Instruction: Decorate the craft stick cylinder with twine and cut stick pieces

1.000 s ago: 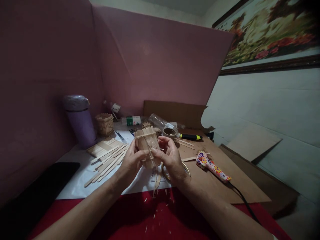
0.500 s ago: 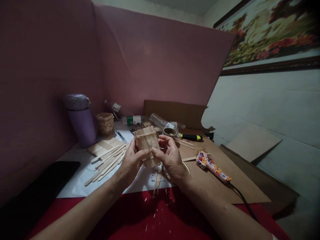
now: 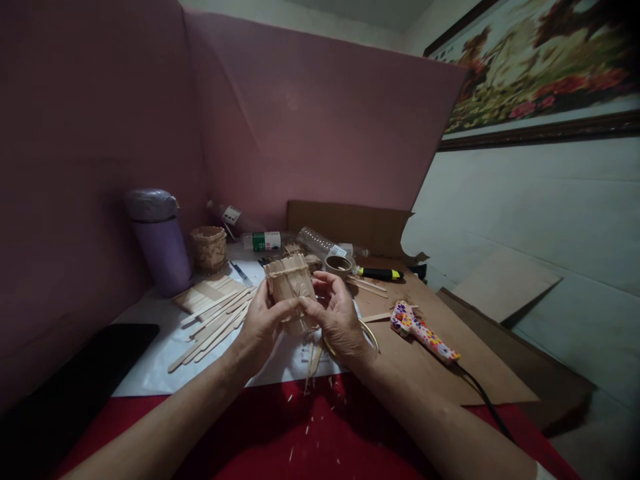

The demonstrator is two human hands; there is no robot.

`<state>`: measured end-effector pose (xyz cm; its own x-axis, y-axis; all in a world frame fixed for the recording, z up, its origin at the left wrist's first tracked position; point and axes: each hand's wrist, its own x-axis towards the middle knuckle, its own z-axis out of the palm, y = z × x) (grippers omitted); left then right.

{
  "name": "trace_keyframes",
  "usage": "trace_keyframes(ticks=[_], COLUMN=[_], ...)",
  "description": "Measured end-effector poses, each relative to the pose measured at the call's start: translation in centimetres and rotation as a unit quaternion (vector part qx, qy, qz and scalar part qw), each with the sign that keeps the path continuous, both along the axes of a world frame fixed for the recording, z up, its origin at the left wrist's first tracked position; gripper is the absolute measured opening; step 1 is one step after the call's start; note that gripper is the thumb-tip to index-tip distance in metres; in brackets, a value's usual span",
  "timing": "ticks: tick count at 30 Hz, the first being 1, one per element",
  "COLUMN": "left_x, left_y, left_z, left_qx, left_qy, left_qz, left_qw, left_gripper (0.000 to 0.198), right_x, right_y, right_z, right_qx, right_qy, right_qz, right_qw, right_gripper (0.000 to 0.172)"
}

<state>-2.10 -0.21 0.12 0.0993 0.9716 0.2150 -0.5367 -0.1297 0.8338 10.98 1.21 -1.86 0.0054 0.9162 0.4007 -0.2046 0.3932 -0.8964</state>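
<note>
A small cup made of upright wooden craft sticks (image 3: 291, 287), with a cord band round its upper part, is held above the table in the middle of the view. My left hand (image 3: 263, 325) grips its left side, thumb across the front. From the right, my right hand (image 3: 340, 317) presses its thumb on the cup's front, close to the left thumb; its other fingers are curled at the side. Loose craft sticks (image 3: 215, 330) lie on white paper to the left of my hands. Wood splinters (image 3: 315, 360) are scattered below the cup.
A purple tumbler (image 3: 160, 243) and a finished-looking stick cup (image 3: 209, 248) stand at the left. Plastic bottles (image 3: 320, 241), a tape roll (image 3: 339, 265) and a black-yellow cutter (image 3: 381, 274) lie behind. A flowered glue gun (image 3: 423, 332) with a cord rests on cardboard (image 3: 470, 373).
The thumbs have drawn closer together on the cup's front, and the right thumb has shifted slightly left. Both hands still hold the cup. The whole view has shifted very slightly.
</note>
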Motion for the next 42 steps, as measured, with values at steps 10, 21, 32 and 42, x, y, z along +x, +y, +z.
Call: trace_keyframes(ticks=[10,21,32,42], left_x=[-0.2,0.0,-0.1,-0.1], left_y=[0.5,0.4,-0.3,-0.2], left_z=[-0.5,-0.2,0.5,0.5], left_qx=[0.002,-0.020,-0.016,-0.002], left_qy=[0.017,0.007,0.000,-0.011], left_qz=[0.025,0.025,-0.009,-0.027], left_qw=[1.000,0.999,1.000,1.000], left_gripper=[0.052,0.050,0.050,0.049], right_x=[-0.4,-0.4,-0.4,-0.1], right_y=[-1.0,-1.2,-0.9,-0.2], right_z=[0.8,1.3,0.7,0.3], right_qx=[-0.004,-0.014,-0.008,-0.017], right_qy=[-0.035,-0.036,-0.015,0.094], right_qz=[-0.027,-0.027,-0.023,0.027], right_qw=[0.999,0.999,1.000,0.995], right_gripper=[0.055,0.055,0.055,0.040])
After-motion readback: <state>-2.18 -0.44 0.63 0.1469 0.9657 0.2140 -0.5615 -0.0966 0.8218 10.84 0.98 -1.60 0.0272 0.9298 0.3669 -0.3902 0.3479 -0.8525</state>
